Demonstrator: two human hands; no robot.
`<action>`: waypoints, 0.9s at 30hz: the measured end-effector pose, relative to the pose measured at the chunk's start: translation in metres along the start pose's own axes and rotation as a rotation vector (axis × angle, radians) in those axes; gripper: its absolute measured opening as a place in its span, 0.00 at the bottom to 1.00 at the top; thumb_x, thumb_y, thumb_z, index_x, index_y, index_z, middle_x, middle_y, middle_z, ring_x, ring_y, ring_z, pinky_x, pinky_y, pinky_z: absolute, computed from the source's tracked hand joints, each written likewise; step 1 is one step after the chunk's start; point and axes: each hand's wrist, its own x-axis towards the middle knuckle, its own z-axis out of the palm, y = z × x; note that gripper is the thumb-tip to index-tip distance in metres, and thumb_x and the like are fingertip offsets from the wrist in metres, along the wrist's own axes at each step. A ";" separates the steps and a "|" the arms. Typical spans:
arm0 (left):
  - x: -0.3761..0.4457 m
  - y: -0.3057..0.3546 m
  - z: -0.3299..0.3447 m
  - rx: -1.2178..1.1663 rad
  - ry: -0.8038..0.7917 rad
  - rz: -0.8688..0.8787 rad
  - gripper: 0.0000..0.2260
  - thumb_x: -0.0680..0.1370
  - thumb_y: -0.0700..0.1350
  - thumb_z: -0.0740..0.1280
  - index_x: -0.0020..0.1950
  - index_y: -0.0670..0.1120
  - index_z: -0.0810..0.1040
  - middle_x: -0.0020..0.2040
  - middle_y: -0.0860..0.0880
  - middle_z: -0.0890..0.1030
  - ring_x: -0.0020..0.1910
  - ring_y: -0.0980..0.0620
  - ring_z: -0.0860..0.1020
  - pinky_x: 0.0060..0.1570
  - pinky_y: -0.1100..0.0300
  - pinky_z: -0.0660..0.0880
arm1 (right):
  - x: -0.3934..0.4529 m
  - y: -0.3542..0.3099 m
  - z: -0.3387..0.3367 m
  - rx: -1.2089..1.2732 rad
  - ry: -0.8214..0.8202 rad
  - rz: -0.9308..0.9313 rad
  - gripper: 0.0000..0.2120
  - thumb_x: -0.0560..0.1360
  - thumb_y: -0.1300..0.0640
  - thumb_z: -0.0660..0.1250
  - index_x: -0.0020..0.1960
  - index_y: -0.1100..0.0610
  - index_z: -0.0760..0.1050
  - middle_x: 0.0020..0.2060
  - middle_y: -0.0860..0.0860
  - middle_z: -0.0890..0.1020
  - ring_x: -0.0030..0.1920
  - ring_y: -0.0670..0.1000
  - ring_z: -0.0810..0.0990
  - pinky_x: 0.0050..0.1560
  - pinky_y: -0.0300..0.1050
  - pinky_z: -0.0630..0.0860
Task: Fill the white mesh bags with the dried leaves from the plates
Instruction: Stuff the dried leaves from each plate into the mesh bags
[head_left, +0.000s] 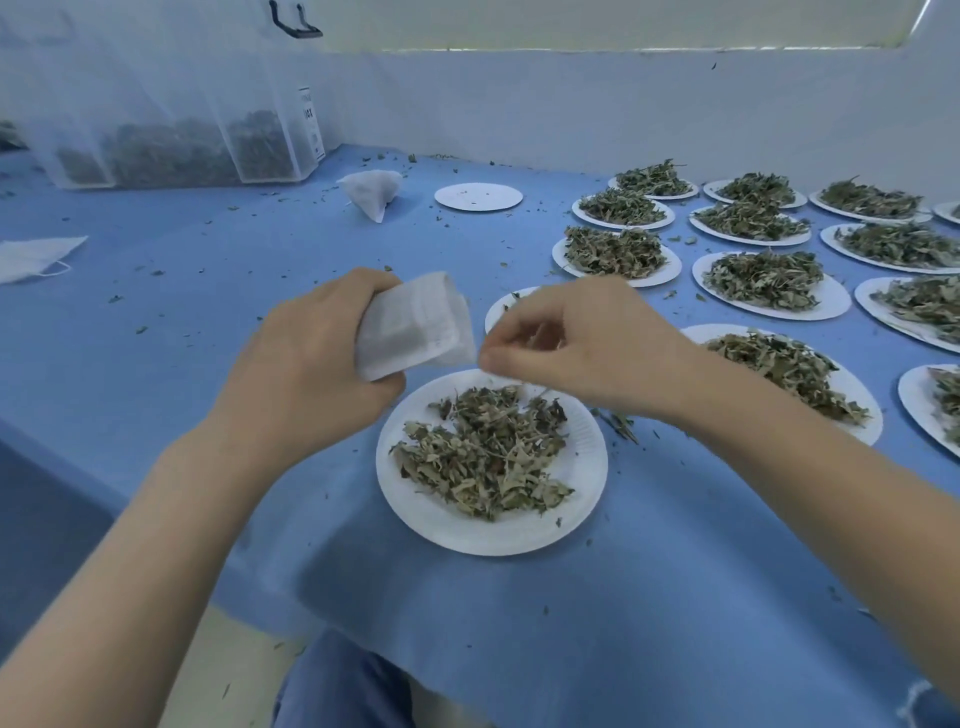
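my left hand (306, 358) wraps a white mesh bag (415, 325), fingers curled round it | my right hand (582, 348) pinches at the bag's near corner, fingertips closed; what they hold I cannot tell | plate (582, 499) of dried leaves (483, 452) just below both hands | more heaped plates (769, 280) beyond my right hand

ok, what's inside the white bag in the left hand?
Cannot tell. The left hand grips the white bag above the plate of dried leaves; its cloth hides any contents. The right hand pinches at its corner.
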 end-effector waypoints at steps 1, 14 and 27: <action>-0.001 -0.003 0.000 -0.005 -0.008 -0.021 0.21 0.65 0.40 0.71 0.56 0.50 0.73 0.43 0.56 0.74 0.41 0.50 0.72 0.41 0.56 0.67 | 0.000 0.000 0.004 -0.095 -0.089 0.027 0.08 0.72 0.44 0.68 0.48 0.45 0.81 0.38 0.38 0.81 0.37 0.37 0.77 0.37 0.26 0.68; -0.002 -0.006 0.018 -0.046 -0.006 -0.030 0.16 0.68 0.37 0.68 0.55 0.46 0.75 0.47 0.50 0.77 0.45 0.44 0.74 0.43 0.54 0.68 | 0.008 0.002 0.007 -0.267 -0.106 0.023 0.12 0.72 0.47 0.70 0.55 0.46 0.81 0.47 0.45 0.83 0.47 0.43 0.78 0.45 0.35 0.69; 0.003 -0.013 0.040 -0.312 0.092 -0.201 0.18 0.67 0.39 0.70 0.50 0.58 0.73 0.40 0.60 0.75 0.39 0.62 0.72 0.35 0.73 0.64 | 0.006 0.000 -0.011 -0.123 -0.023 0.041 0.06 0.72 0.55 0.71 0.49 0.49 0.83 0.39 0.43 0.84 0.33 0.37 0.80 0.39 0.24 0.70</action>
